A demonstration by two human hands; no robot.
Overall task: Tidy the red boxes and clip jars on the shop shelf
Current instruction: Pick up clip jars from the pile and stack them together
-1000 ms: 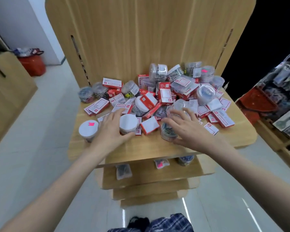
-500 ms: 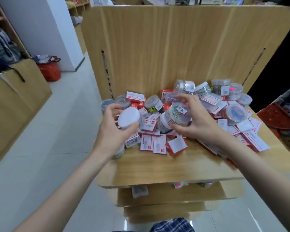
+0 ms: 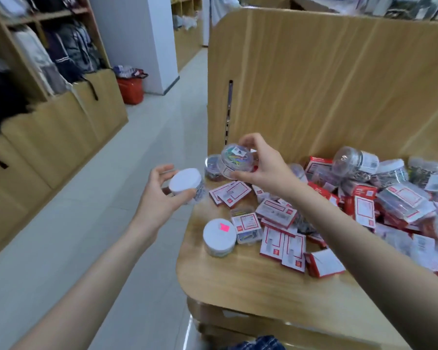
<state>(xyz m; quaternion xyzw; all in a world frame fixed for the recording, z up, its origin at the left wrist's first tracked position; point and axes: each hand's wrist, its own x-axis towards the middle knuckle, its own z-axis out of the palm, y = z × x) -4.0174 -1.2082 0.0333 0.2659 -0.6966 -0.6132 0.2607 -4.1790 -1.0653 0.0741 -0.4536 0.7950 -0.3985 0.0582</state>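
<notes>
A wooden shop shelf [image 3: 238, 281] stands beside a tiled aisle. My left hand [image 3: 159, 195] grips a white-lidded jar [image 3: 186, 184], lid tilted toward me. My right hand [image 3: 266, 168] pinches a clear clip jar [image 3: 235, 160] tipped leftward.

red/white boxes [image 3: 276, 213], white jar lid [image 3: 219, 233], pink sticker [image 3: 224, 227]

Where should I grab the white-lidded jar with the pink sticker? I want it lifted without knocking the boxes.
Grip the jar with the pink sticker by its round side wall just under the lid, coming from above and from the shelf's open left edge. It stands upright with the lid up; a small box crowds its right side, so left and front look freer.
</notes>
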